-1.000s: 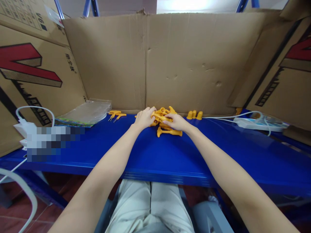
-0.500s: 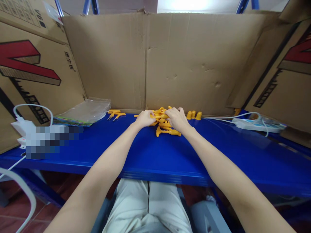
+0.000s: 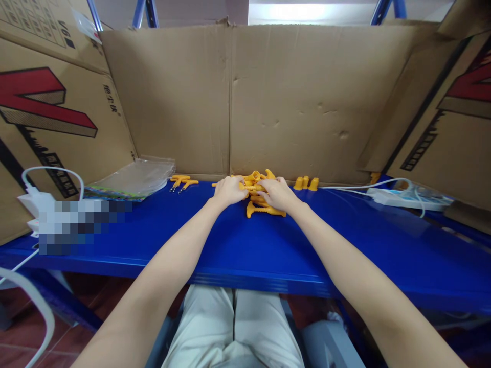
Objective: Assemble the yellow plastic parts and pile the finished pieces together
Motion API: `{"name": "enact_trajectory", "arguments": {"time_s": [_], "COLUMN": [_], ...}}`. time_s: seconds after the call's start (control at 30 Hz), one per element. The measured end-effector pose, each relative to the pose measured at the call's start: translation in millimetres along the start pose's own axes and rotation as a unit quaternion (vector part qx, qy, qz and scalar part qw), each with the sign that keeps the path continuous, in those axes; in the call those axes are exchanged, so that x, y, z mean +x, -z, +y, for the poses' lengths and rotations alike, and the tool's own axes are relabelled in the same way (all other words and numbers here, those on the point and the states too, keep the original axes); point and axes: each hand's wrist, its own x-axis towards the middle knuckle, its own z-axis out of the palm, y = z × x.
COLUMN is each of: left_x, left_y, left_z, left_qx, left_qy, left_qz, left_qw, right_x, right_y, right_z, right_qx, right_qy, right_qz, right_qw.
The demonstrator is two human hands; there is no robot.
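Over a heap of yellow plastic corkscrew parts [image 3: 264, 209], my two hands face each other. My left hand [image 3: 230, 190] has its fingers closed round one end of a yellow corkscrew piece [image 3: 253, 188]. On the other end of that piece is my right hand [image 3: 279, 194], thumb and fingers pinched together. Its exact shape is partly hidden by the fingers. Behind them a hollow yellow sleeve [image 3: 255, 175] shows its round opening, beside a curved yellow handle [image 3: 269, 174]. Loose T-handled corkscrews [image 3: 184, 181] with bare metal spirals lie to the left.
Three yellow caps [image 3: 306, 183] stand right of the heap on the blue table [image 3: 245, 245]. A clear plastic bag [image 3: 134, 176] lies at the left, near a white plug and cable. A white power strip [image 3: 410, 198] sits at right. Cardboard walls [image 3: 299, 102] enclose the back and sides.
My right hand has shifted slightly down and turned, uncovering the curved yellow handle behind it. The hands now meet closely on one piece; the left has barely moved.
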Motion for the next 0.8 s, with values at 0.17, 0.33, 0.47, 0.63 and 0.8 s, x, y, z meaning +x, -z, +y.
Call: {"name": "enact_trajectory", "arguments": {"time_s": [0.17,0.33,0.47,0.63,0.8], "left_x": [-0.5,-2.0,1.2,7.0,2.9], "left_y": [-0.4,0.5,0.1,-0.3,4.9], "left_z": [0.9,3.3,2.6,0.0,2.9], "left_qx": [0.0,-0.004,-0.035,-0.16,-0.304], "left_qy": [-0.001,-0.013,-0.013,-0.013,0.043], "left_qz": [0.006,0.015,0.015,-0.062,-0.158], "left_qw": [1.0,1.0,0.999,0.985,0.939], "right_x": [0.0,0.3,-0.2,0.4,1.6], "right_y": [4.0,-0.4,0.6,5.4,4.1], "right_z": [-1.4,2.4,1.2,-4.1,-2.2], "right_qx": [-0.029,-0.03,-0.057,-0.104,-0.112], "right_qy": [-0.007,-0.004,0.002,0.007,0.021], "right_qz": [0.034,0.055,0.08,0.1,0.119], "right_qw": [0.999,0.998,0.995,0.989,0.986]}}
